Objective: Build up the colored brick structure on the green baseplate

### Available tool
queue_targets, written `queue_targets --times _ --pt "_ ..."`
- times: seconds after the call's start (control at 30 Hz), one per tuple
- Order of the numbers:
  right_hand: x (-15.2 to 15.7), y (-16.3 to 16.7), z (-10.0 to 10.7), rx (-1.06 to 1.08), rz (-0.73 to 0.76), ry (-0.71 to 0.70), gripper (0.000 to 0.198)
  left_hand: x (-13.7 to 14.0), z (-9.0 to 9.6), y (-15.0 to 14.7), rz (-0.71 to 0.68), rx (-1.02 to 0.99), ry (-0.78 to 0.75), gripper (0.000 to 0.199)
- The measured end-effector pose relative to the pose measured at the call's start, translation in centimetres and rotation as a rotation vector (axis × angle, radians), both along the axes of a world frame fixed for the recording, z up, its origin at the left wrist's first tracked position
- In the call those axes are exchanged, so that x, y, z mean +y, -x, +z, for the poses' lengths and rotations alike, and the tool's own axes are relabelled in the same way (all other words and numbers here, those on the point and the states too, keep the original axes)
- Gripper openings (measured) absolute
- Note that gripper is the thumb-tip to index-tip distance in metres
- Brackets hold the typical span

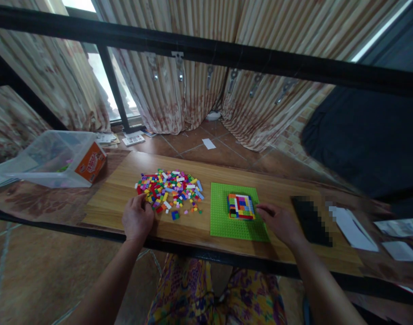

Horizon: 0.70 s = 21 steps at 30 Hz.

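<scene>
On wooden counter (106, 203), notice brick model (241, 206) upon green baseplate (220, 226) at right, probably light and stiff, best held by side walls, with right hand (278, 221) curled beside it, left hand (138, 217) curled at brick pile (171, 189), grip impossible to tell.

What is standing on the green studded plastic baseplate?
A multicoloured rectangular plastic-brick build stands on the green baseplate; the surface directly beneath it is covered and cannot be seen.

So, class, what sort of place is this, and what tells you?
Probably a room in a home: there are long curtains, a tiled floor, and a heap of toy building bricks on a wood-grain tabletop.
</scene>
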State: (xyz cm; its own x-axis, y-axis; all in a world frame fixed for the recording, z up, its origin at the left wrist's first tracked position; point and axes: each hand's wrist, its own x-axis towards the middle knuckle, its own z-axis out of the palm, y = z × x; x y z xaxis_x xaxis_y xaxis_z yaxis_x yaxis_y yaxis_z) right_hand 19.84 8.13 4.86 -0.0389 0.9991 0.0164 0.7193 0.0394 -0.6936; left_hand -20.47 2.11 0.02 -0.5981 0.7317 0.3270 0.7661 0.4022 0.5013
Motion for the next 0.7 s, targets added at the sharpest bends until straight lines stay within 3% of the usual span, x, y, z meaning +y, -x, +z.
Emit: queue_targets --times 0.33,0.7 --pt "-0.2 1.4 -3.4 0.136 -0.189 0.084 0.046 0.0 0.3 -0.2 0.000 0.011 0.017 0.030" --pt "0.1 1.5 -4.5 0.316 -0.261 0.081 0.043 0.1 0.2 -0.1 0.006 0.010 0.033 0.030"
